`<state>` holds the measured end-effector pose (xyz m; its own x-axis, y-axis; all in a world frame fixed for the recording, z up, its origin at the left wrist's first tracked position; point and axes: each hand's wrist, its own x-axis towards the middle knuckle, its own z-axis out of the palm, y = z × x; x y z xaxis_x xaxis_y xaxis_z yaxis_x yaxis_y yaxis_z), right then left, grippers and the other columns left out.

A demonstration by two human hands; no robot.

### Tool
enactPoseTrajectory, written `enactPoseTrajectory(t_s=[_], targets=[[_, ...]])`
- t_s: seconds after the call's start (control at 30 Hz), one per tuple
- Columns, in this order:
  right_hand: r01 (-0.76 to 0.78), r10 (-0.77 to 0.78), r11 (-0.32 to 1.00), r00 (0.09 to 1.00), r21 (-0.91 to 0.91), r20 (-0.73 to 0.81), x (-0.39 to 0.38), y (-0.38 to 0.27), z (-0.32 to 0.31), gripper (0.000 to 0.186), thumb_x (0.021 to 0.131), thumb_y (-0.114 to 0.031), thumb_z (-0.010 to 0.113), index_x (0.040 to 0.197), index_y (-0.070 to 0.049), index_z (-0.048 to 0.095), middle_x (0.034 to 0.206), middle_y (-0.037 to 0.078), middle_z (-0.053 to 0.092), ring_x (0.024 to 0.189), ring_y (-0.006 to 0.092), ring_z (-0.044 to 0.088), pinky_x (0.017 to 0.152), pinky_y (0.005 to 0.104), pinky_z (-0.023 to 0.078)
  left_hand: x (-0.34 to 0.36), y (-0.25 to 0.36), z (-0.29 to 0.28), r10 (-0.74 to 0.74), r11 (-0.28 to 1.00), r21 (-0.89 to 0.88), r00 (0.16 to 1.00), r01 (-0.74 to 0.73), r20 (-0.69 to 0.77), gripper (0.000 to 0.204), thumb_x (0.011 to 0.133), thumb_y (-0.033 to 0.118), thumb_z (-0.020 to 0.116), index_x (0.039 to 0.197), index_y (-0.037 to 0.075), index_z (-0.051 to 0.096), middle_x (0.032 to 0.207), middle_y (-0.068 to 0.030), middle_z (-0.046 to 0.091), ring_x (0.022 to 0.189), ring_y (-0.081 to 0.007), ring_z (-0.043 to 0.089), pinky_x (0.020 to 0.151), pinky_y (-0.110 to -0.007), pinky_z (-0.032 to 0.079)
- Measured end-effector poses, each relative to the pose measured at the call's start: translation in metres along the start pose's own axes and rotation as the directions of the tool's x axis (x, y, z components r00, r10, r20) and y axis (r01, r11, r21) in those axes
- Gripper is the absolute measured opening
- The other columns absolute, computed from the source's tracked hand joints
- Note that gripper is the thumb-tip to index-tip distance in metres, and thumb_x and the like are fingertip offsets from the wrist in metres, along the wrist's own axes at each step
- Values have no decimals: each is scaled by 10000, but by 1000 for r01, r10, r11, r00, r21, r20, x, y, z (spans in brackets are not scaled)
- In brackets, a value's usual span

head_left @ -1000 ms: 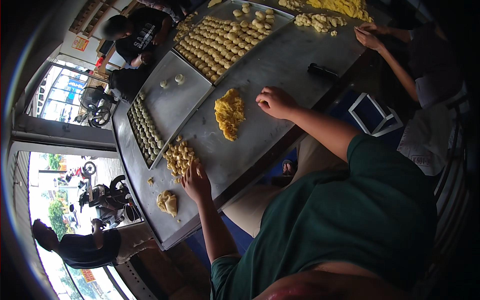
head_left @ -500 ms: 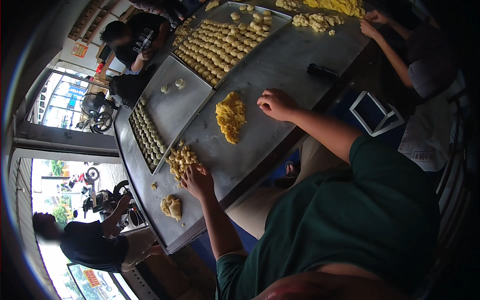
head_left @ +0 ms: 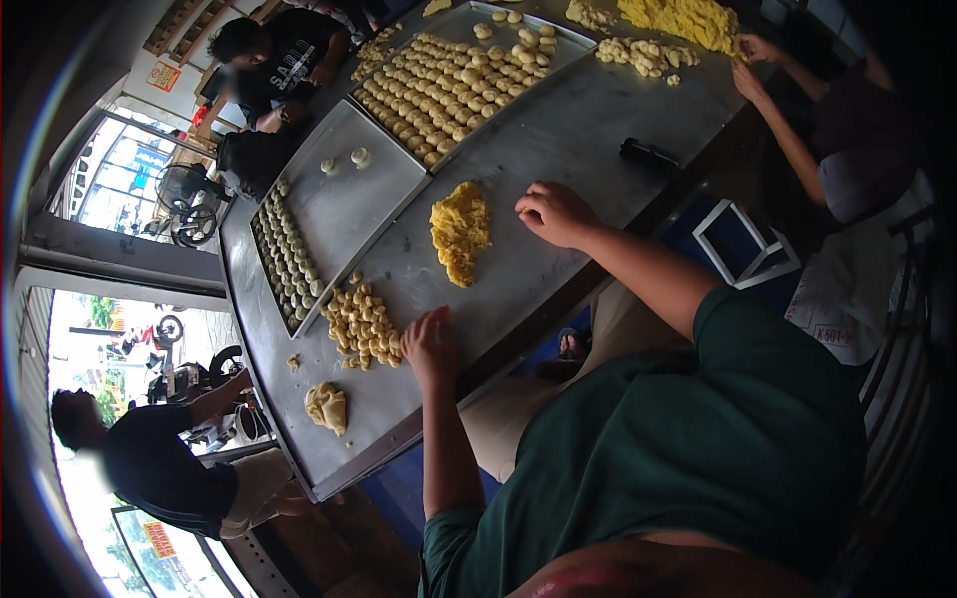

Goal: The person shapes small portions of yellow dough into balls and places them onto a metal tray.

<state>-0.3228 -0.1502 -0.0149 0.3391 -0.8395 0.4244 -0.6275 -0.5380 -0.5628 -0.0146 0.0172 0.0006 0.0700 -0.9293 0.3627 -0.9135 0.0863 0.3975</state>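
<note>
My right hand (head_left: 555,215) is curled above the steel table (head_left: 543,149), right of a crumbly yellow mound (head_left: 460,232); a small yellow bit seems pinched between thumb and finger. My left hand (head_left: 430,347) is partly curled just right of a pile of small pale dough pieces (head_left: 361,324); whatever is in its fingers is hidden. A smooth lump of dough (head_left: 326,408) lies farther toward the lower left. Beyond the pile, a tray (head_left: 353,224) holds rows of small balls and two small white containers (head_left: 361,157).
Another tray (head_left: 443,100) of dough balls, a black object (head_left: 649,152) and more yellow filling (head_left: 676,20) share the table. Co-workers (head_left: 274,62) stand opposite and at right (head_left: 827,140); another person (head_left: 169,458) stands at left. A white metal frame (head_left: 713,237) is below the table's edge.
My left hand has moved rightward and slightly up, off the pile of dough pieces. The right co-worker's hands moved toward the yellow filling, and the person at left extended an arm.
</note>
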Motion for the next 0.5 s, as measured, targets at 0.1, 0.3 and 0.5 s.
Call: enactPoseTrajectory(t_s=[0.1, 0.3, 0.5], targets=[[36, -36, 999, 999, 3, -35, -3, 7, 2, 93, 898, -178, 720, 958, -111, 743, 972, 82, 666, 957, 304, 669, 868, 431, 552, -4, 8, 1, 7, 1000, 30, 1000, -8, 24, 260, 949, 258, 720, 1192, 173, 759, 1234, -41, 720, 1224, -273, 624, 1097, -455, 405], [12, -12, 1000, 1000, 16, -14, -1, -3, 1, 102, 891, -167, 728, 971, -106, 748, 981, 77, 676, 965, 300, 670, 881, 422, 553, -2, 10, -2, 90, 991, 100, 996, -91, 15, 269, 923, 291, 746, 1179, 208, 761, 1239, -27, 712, 1237, -273, 614, 1086, -458, 404], [-99, 93, 994, 985, -37, -145, -1, -20, 18, 108, 879, -114, 736, 986, -99, 749, 987, 82, 708, 963, 304, 683, 865, 430, 559, -7, 7, 0, -104, 993, -53, 995, 104, -1, 167, 934, 257, 731, 1071, 162, 746, 1037, -47, 729, 1055, -280, 670, 1003, -433, 439]])
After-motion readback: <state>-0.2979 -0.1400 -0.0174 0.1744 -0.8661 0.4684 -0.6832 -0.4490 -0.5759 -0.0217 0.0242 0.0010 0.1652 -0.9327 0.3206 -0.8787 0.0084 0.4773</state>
